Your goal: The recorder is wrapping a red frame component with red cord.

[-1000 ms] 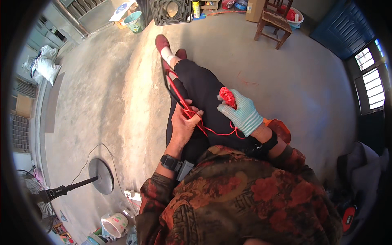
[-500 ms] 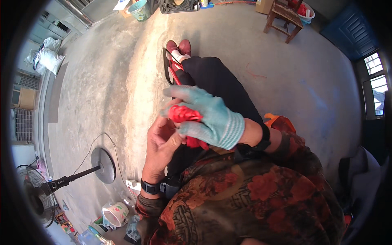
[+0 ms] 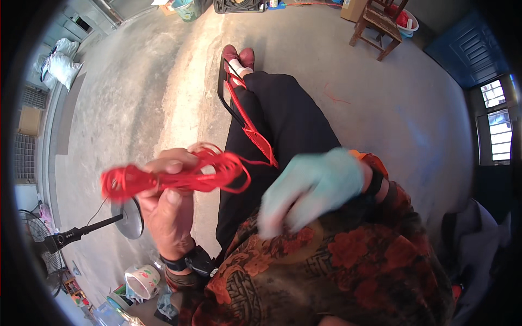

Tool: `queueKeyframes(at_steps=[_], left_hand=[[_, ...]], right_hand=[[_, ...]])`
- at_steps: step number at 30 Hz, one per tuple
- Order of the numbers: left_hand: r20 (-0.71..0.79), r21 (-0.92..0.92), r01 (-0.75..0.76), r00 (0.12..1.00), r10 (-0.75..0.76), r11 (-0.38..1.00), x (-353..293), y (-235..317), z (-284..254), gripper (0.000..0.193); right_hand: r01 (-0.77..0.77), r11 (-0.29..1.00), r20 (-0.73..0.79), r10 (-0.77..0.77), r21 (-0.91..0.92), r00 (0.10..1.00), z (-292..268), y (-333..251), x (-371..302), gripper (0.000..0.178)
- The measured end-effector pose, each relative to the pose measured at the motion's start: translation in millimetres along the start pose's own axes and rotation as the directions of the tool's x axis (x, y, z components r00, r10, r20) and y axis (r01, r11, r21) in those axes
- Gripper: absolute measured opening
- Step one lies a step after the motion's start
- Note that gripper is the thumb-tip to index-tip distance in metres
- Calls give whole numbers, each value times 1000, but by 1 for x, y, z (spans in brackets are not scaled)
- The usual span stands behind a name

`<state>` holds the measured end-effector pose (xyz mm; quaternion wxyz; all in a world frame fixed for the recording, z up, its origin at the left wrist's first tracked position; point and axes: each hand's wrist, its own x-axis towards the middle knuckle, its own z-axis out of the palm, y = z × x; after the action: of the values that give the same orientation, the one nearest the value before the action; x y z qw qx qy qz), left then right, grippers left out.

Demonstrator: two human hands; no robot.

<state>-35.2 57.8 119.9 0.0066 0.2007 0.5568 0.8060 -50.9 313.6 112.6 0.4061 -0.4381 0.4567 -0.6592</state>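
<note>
A looped bundle of red cord [image 3: 217,169] is pinched in my bare left hand [image 3: 171,187], held out over the floor left of my lap. From the bundle a strand runs right to the end of a red knotted cord strip [image 3: 258,141], which stretches along my dark-trousered legs to a black frame [image 3: 222,87] by my shins. My right hand [image 3: 312,187], in a pale teal knit glove, hangs over the right side of my lap, apart from the bundle. Motion smears its bent fingers, so whether they hold anything is unclear.
A standing fan [image 3: 49,244] with a round base [image 3: 128,220] is at the left. A flowered bucket [image 3: 143,281] sits at lower left. White sacks [image 3: 62,69] lie by the left wall. A wooden chair [image 3: 379,24] stands far right, and a red scrap of cord [image 3: 336,98] lies on the floor.
My hands have parted: the left has moved left with the red cord bundle, now seen in full, and the gloved right has moved right and down. The knotted strip has come into sight.
</note>
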Motion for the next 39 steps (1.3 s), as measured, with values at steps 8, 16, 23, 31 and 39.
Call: queueKeyframes(at_steps=[8,16,23,31,39], left_hand=[[218,955,-295,770,600,32,29,-4,11,36],[-28,998,13,967,255,58,59,-121,-14,17],[-90,875,-6,981,175,485,60,-110,7,37],[95,-365,443,893,-440,819,18,-73,12,21],[222,-860,399,854,-470,319,9,-99,21,22]], right_hand=[[-513,161,-479,-659,-843,581,-33,27,34,56],[-686,334,-761,-221,-647,610,-78,78,33,39],[-430,577,-717,-498,-694,488,-91,72,12,23],[378,925,-689,-302,-44,659,-21,-4,-27,36],[329,915,-652,-105,232,751,-28,33,-34,22]])
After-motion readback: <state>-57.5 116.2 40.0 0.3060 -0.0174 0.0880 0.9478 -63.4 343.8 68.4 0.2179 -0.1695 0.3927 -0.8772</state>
